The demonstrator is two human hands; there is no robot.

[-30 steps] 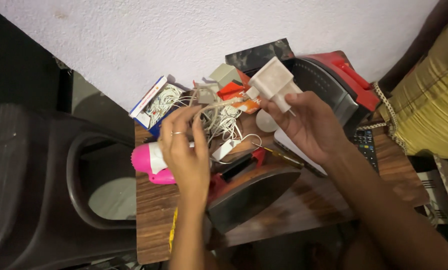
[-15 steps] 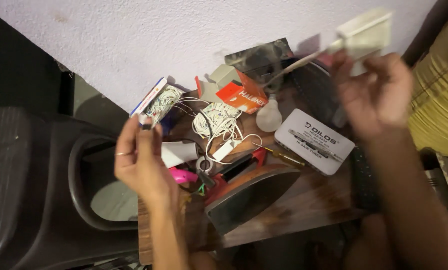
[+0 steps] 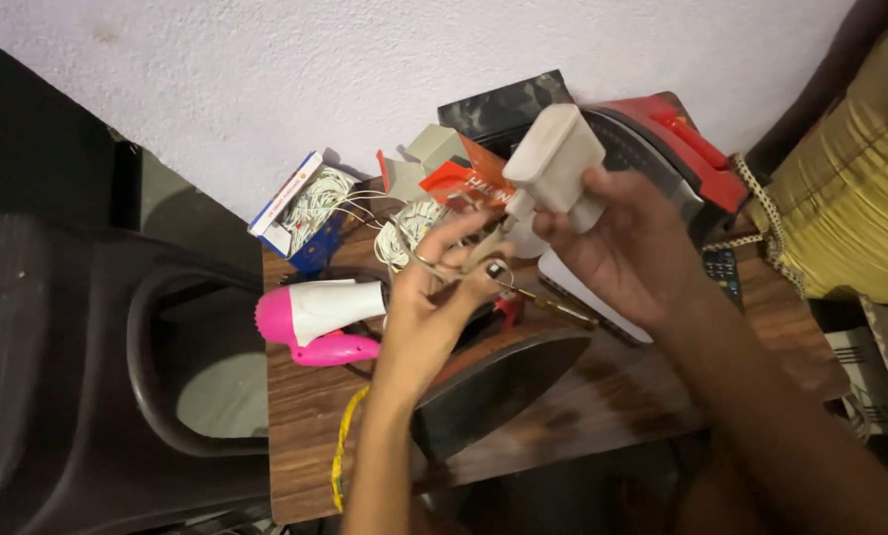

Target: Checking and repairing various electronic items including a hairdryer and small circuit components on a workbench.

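At the left of the frame a big dark plastic chair (image 3: 77, 376) stands beside the wooden table (image 3: 603, 406), which fills the lower middle. At the right edge there is a yellow woven cloth (image 3: 850, 188). On the table, in the lower centre, a dark clothes iron (image 3: 494, 381) lies with its flat side up, and at the top right a red and black appliance (image 3: 682, 149) sits against the wall. Left of the centre lies a pink and white hair dryer (image 3: 315, 317), and above it a small box with white cord (image 3: 300, 208). The right hand (image 3: 622, 248) is above the middle of the table and grasps a white charger adapter (image 3: 553, 163) between thumb and fingers, holding it up in the upper centre of the frame. The left hand (image 3: 444, 297) is just below it, fingers bent and pinched on the thin white cable (image 3: 494, 238) that leaves the adapter. More tangled white wire (image 3: 414, 223) lies behind the left hand.
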